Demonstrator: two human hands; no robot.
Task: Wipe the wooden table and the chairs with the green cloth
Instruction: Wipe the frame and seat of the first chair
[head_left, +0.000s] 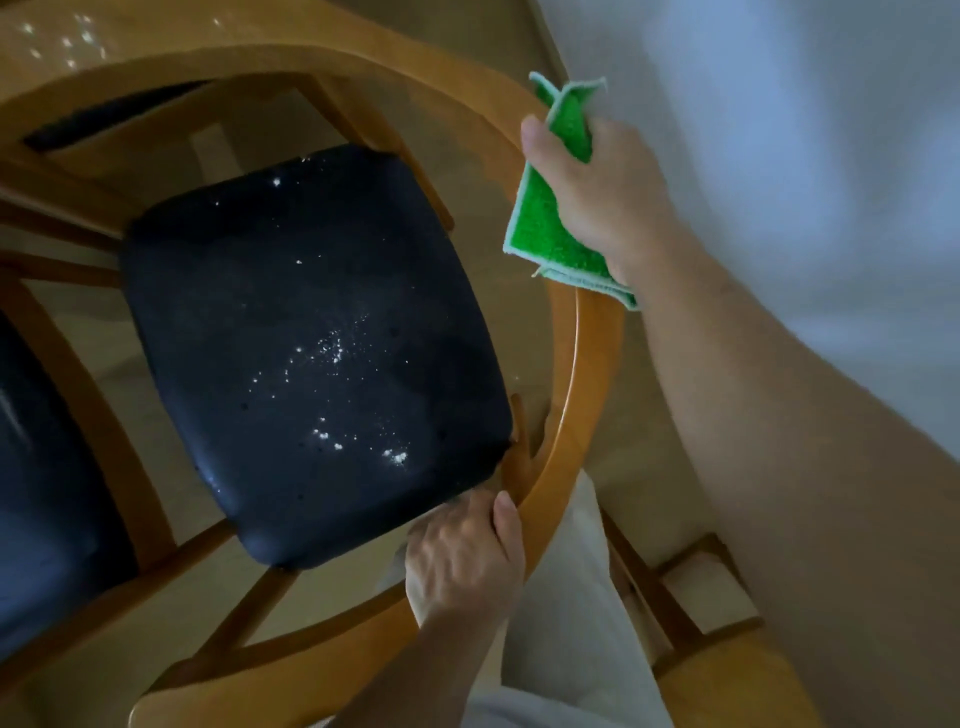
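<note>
Overhead, head view. Chair: curved honey-coloured wooden chair frame (563, 364), arched rail running round a dark navy padded square seat (311, 353). Seat carries scattered white crumbs (332, 353), thickest from its middle toward the near right corner. Green cloth: folded bright green textured cloth with pale mint edging (550, 208), gripped in the right hand (597, 197), fingers curled round it, thumb on top, held against the rail's far right stretch. Left hand (467, 556): fingers wrapped over the rail at the seat's near right corner, thumb on the rail top. Second dark seat (47, 493), partly visible at the left edge. Wooden table top (67, 36), far left corner, speckled with crumbs. Pale floor beneath.
</note>
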